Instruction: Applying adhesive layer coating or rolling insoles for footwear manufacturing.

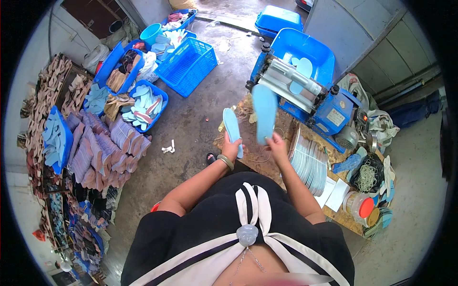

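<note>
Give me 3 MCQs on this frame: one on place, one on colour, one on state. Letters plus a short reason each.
1. Where is the blue roller machine?
A. Front-right of the person, on the workbench
B. Among the floor piles on the left
C. Inside the mesh basket

2. What colour are the insoles in both hands?
A. Red
B. Light blue
C. Black

3. What is the state of the left hand?
A. Open and empty
B. Closed on an insole
C. Resting on the floor

Answers:
1 A: the machine sits on the bench, up and right of the hands.
2 B: the left insole and the right insole are both pale blue.
3 B: its fingers wrap the left insole's lower end; the right hand grips the other likewise.
</note>
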{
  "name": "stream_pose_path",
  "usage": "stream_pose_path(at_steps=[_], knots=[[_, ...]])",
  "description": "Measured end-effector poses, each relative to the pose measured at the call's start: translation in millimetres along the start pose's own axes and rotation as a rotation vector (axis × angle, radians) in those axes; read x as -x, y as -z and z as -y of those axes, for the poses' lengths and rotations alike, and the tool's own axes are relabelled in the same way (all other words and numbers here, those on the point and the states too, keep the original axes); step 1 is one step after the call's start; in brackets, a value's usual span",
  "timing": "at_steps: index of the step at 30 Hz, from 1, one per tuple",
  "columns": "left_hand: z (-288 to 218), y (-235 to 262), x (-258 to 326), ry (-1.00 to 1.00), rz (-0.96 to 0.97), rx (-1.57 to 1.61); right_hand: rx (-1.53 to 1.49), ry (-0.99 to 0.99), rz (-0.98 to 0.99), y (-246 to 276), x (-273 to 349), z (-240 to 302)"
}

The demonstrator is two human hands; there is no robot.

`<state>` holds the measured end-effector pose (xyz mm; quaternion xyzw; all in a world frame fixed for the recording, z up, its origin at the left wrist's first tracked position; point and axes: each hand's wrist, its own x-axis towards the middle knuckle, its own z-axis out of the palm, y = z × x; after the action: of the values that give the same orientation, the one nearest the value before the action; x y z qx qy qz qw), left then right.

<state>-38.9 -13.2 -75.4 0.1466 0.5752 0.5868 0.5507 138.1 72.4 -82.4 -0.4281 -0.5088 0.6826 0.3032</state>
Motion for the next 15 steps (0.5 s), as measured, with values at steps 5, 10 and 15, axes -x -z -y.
stream_pose_path(at_steps=[5,10,15], knots=[[-2,-9,3,0.05,-0.015,-0.082,0.31,0.147,-0.224,22,-2,6],[-3,-23,12,0.148,0.226,-0.058,0.616,0.007,-0.048,26,15,-10],[-6,-16,8,-0.05,0.042,-0.241,0.347,0.083,-0.163,22,18,-17]])
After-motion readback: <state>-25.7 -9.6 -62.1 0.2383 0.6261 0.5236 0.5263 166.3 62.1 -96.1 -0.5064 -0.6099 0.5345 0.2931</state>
